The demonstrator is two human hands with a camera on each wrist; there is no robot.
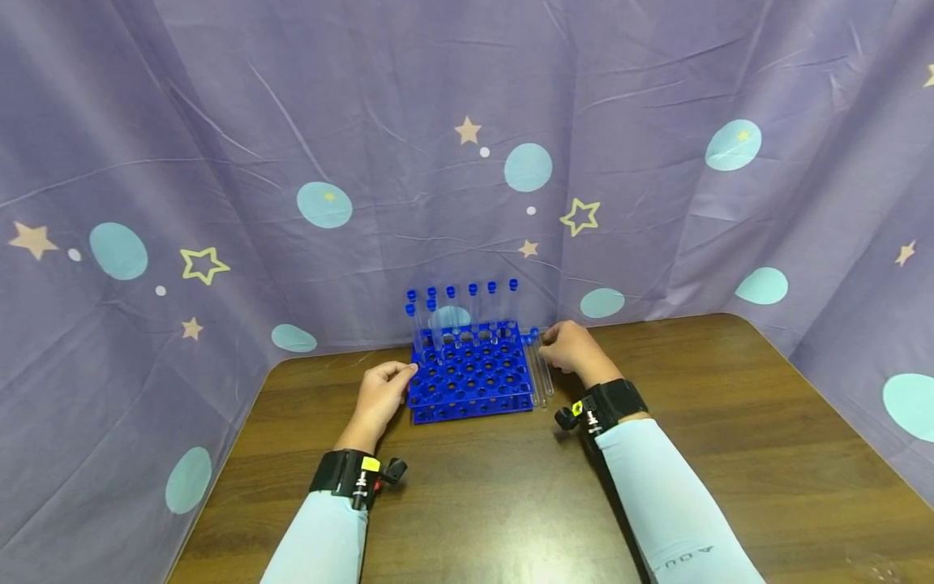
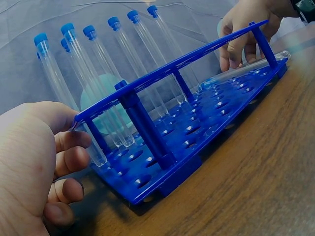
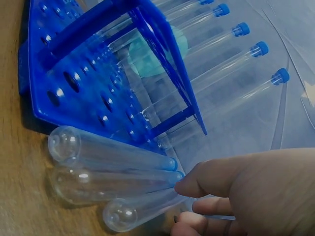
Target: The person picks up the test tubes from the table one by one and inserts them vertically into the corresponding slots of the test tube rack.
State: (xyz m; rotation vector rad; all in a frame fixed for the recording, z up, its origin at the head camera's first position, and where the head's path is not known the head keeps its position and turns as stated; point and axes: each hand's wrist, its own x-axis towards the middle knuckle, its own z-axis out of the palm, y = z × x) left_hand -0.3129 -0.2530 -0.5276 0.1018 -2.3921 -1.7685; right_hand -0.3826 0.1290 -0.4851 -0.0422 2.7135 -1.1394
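Note:
A blue test tube rack [image 1: 470, 373] stands on the table with several clear, blue-capped test tubes [image 2: 140, 61] upright in its back rows. At the rack's left side, my left hand [image 1: 384, 395] pinches the edge of the upper plate, thumb on top and fingers curled beneath. Three capped test tubes [image 3: 113, 184] lie flat beside the rack's right side, round ends towards me. My right hand [image 1: 572, 353] is at their capped ends, its thumb and fingers round the outermost tube [image 3: 142, 209], whose cap the thumb hides.
The brown wooden table [image 1: 467, 503] stretches out in front of the rack and to both sides. Close behind the rack hangs a purple curtain [image 1: 409, 162] with stars and pale blue spots. Each wrist wears a black strap with a small camera.

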